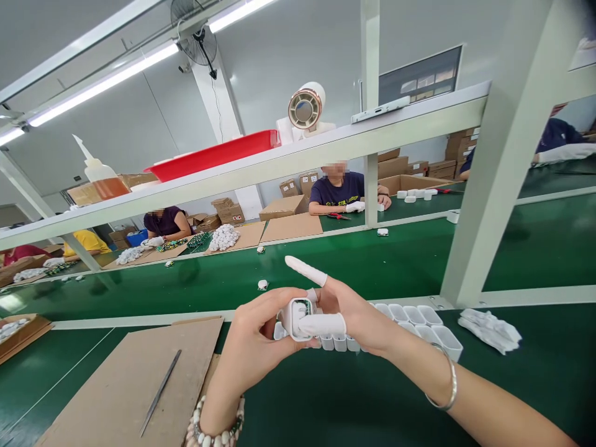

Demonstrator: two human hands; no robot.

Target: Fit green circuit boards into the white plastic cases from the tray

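Observation:
Between my two hands is a small white plastic housing point(292, 320) with a green circuit board point(305, 305) inside its open end. My left hand point(254, 335) grips the housing from the left, fingers on top and thumb below. White finger covers are on my right hand point(356, 313); its covered thumb presses into the housing's opening, and the covered index finger points up and left. Its other fingers are partly hidden behind the housing. Rows of empty white housings point(431, 316) stand behind and under my right wrist.
Tweezers point(161, 392) lie on a cardboard sheet point(116, 372) at left. White gloves point(490, 329) rest at right beside a metal post point(503, 149). Beyond runs a green conveyor belt point(344, 261) with small parts. A shelf above holds a red tray point(214, 155). Co-workers sit across.

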